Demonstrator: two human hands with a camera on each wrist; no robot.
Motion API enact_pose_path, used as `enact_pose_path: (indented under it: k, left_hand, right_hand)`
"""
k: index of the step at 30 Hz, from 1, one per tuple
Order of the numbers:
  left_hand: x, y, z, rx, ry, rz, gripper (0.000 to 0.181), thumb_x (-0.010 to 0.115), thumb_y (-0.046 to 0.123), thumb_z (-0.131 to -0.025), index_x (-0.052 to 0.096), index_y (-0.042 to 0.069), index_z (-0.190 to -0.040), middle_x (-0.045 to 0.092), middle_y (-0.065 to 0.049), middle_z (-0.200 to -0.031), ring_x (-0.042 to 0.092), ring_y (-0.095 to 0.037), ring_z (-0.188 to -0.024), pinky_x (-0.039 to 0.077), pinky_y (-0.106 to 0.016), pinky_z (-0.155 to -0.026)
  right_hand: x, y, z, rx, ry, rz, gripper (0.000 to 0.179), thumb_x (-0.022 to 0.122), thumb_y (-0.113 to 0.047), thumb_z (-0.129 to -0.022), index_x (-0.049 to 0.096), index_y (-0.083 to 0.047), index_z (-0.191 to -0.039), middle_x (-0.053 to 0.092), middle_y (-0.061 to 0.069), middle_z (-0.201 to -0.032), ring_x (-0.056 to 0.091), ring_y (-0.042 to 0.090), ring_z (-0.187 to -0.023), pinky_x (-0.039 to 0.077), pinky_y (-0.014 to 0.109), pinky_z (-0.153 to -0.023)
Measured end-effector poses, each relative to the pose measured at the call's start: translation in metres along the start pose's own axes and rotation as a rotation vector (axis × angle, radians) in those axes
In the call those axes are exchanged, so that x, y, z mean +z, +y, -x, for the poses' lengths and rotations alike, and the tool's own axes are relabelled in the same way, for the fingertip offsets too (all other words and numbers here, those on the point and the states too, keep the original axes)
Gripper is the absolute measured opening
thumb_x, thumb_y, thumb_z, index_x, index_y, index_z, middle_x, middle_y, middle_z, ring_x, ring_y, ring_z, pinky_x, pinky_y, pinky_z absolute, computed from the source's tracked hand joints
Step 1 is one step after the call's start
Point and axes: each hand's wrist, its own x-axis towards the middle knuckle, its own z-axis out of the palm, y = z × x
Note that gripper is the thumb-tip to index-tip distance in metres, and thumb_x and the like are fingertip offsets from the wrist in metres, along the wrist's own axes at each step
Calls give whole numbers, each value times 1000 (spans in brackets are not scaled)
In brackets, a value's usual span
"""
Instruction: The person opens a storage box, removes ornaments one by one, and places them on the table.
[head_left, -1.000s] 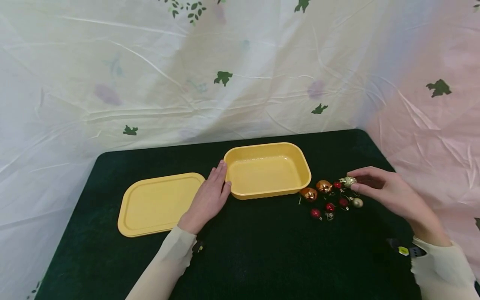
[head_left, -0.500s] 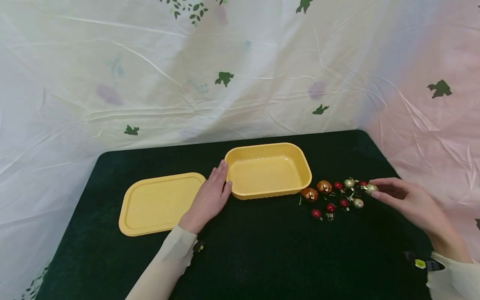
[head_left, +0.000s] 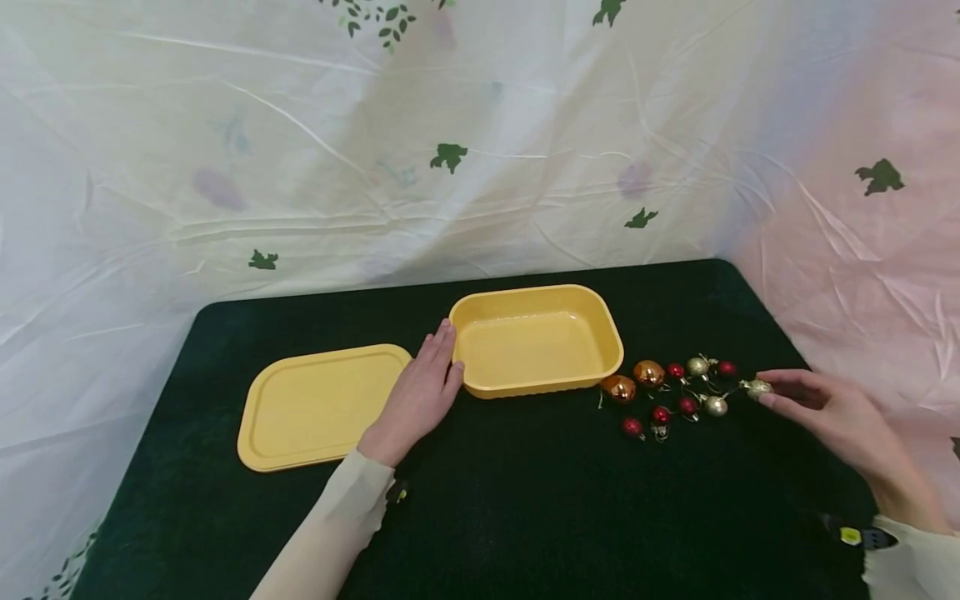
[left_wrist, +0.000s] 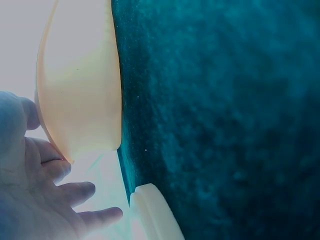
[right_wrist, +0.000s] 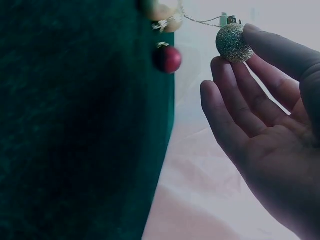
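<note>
My right hand pinches a glittery gold Christmas bauble between thumb and fingers, with its thin string stretching toward the other ornaments. To its left lie several small baubles: shiny orange ones, red ones and pale gold ones. My left hand lies with extended fingers against the left end of a yellow rectangular container. In the left wrist view, those fingers touch the container's outer wall. Nothing is visible inside the container.
A yellow lid lies flat on the dark green tabletop, left of the container and partly behind my left hand. Patterned cloth hangs behind the table and along its right side.
My right hand has moved right and slightly toward me with the gold bauble, away from the cluster, uncovering another gold and a red bauble. My left hand stays against the container.
</note>
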Motion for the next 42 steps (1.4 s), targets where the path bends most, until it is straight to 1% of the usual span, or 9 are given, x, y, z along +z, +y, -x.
enact_pose_path:
  k: [1,6,14,16,19,22,24,32,42]
  left_hand:
    - [0,0,0,0,0,0,64,37,40,-113,16,10,-166,12,-5,-173,21,-31,-157,26,-53,-123]
    - [0,0,0,-3,0,1,64,37,39,-113,17,10,-166,14,-5,-173,22,-30,-157,26,-52,-123]
    - [0,0,0,-5,-3,6,64,37,40,-113,17,10,-166,13,-4,-173,22,-30,-157,26,-52,-123]
    - [0,0,0,-4,-4,5,64,36,40,-113,17,10,-166,13,-4,-173,22,-30,-157,26,-52,-123]
    - [-1,0,0,-3,-2,3,64,37,40,-113,17,10,-166,14,-5,-173,22,-31,-157,27,-53,-122]
    - [-1,0,0,1,3,1,64,37,40,-113,18,10,-166,15,-7,-173,23,-32,-156,28,-53,-122]
    - [-1,-1,0,2,4,1,64,37,39,-113,18,10,-166,16,-7,-173,23,-32,-156,28,-54,-122]
    - [0,0,-1,4,1,-2,63,37,40,-113,18,10,-166,15,-6,-173,23,-31,-156,27,-53,-122]
    - [0,-1,-1,11,-1,0,64,37,40,-113,18,9,-166,14,-7,-173,22,-31,-157,27,-53,-123]
  right_hand:
    - [1,3,-1,1,-1,-1,42,72,-29,-100,66,2,-129,66,-14,-109,55,-17,-90,47,9,-68]
    - [2,13,-3,1,-29,-22,41,71,-27,-100,66,1,-130,63,-28,-104,58,-15,-90,48,11,-68]
    - [8,22,-10,-1,-70,-28,41,72,-27,-100,66,0,-130,65,-27,-105,58,-15,-92,50,12,-69]
    - [9,22,-10,4,-84,-23,41,71,-28,-100,66,0,-130,67,-22,-108,57,-16,-92,50,12,-70]
    - [10,22,-11,15,-107,-14,42,70,-30,-101,65,0,-131,71,-2,-116,56,-17,-93,51,14,-70]
    - [11,21,-12,30,-138,-1,44,68,-31,-102,64,0,-133,68,20,-125,55,-17,-93,51,17,-70]
    - [12,21,-13,41,-159,5,45,68,-32,-102,63,1,-133,65,26,-128,54,-16,-92,52,18,-71]
    - [13,21,-17,58,-218,27,48,65,-35,-103,63,1,-134,62,29,-131,52,-16,-94,53,20,-73]
    - [13,22,-20,58,-217,64,47,66,-36,-103,65,0,-132,64,28,-129,53,-13,-94,52,21,-72]
